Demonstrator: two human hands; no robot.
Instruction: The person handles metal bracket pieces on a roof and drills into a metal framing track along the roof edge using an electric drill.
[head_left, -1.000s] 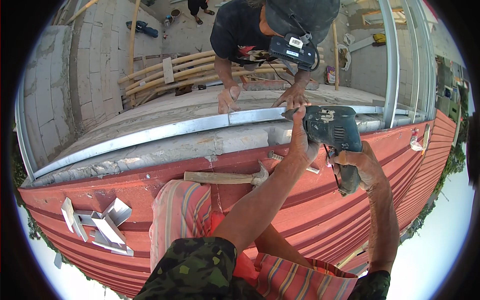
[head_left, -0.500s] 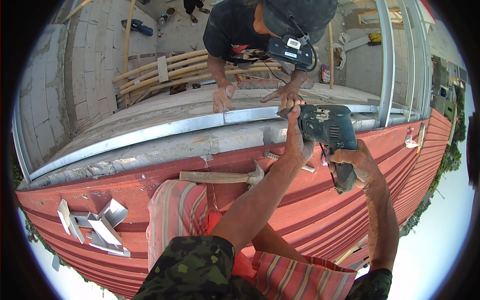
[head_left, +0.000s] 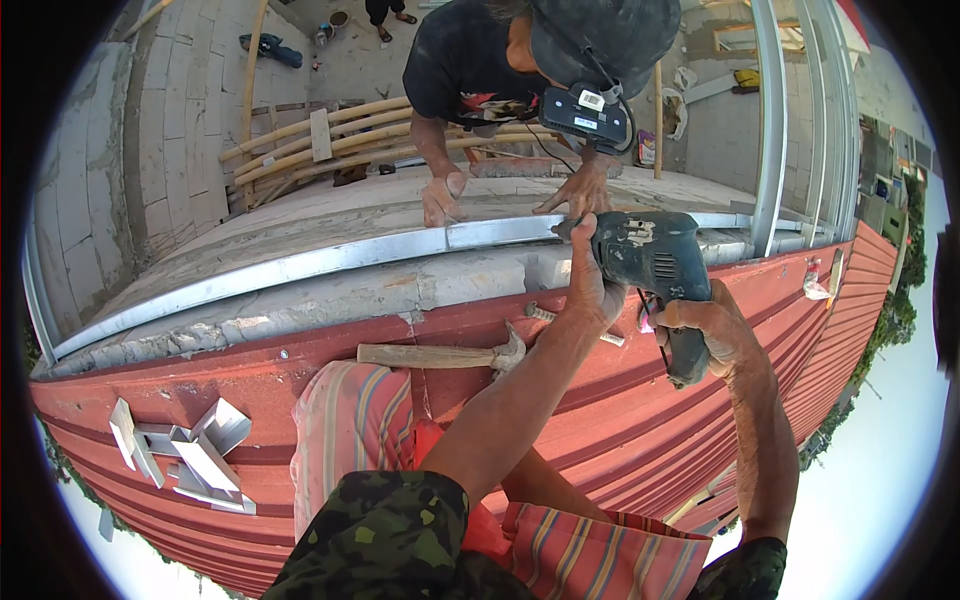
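Note:
A dark teal power drill point(head_left: 655, 250) lies level over the wall top, its nose at the long silver metal channel point(head_left: 330, 262). My right hand point(head_left: 712, 325) is wrapped round its pistol grip. My left hand point(head_left: 592, 275) steadies the front of the drill, fingers up by the chuck; the bit itself is hidden. Across the channel a co-worker point(head_left: 480, 70) in a dark shirt and cap leans in. One of the co-worker's hands point(head_left: 442, 200) rests at the channel's far edge, the other hand point(head_left: 582, 190) close to the drill's nose.
A claw hammer point(head_left: 435, 355) lies on the red corrugated roof point(head_left: 620, 400), beside a bolt-like metal piece point(head_left: 540, 312). Cut metal channel scraps point(head_left: 205, 455) sit at the left. An upright metal stud point(head_left: 772, 130) stands at the right. Bamboo poles point(head_left: 340, 135) lie beyond the wall.
The drill and both my hands keep nearly the same place. The co-worker's head has shifted slightly right, and the hand near the drill has drawn back a little.

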